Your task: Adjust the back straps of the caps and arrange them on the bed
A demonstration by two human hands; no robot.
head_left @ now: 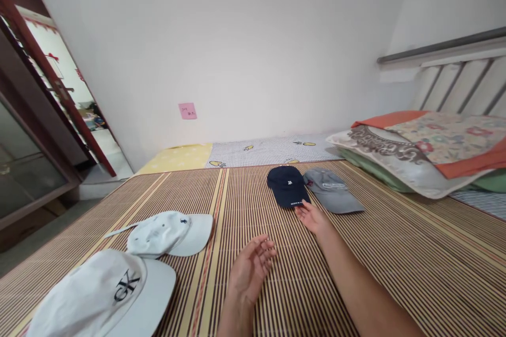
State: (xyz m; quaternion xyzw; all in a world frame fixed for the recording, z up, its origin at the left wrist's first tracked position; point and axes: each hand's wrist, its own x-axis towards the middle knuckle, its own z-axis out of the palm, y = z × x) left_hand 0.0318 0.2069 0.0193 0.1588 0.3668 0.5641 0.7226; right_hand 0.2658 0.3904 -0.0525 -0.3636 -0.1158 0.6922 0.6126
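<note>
My right hand point(312, 217) reaches forward over a striped bamboo mat point(395, 263), its fingertips touching the brim of a navy cap point(286, 184); its fingers are spread with nothing held. A grey cap point(331, 189) lies right beside the navy one. My left hand point(250, 269) hovers over the mat nearer to me, palm turned inward, fingers loosely apart and empty. Two white caps lie to the left: a smaller one point(169, 233) and a larger one point(103, 295) with black letters at the near left corner.
Folded pillows and patterned cloths point(419, 155) are stacked at the right by a slatted headboard point(458, 81). A checked sheet point(261, 150) runs along the white wall, which carries a pink note point(187, 110). A dark wooden door and glass cabinet point(31, 131) stand at left.
</note>
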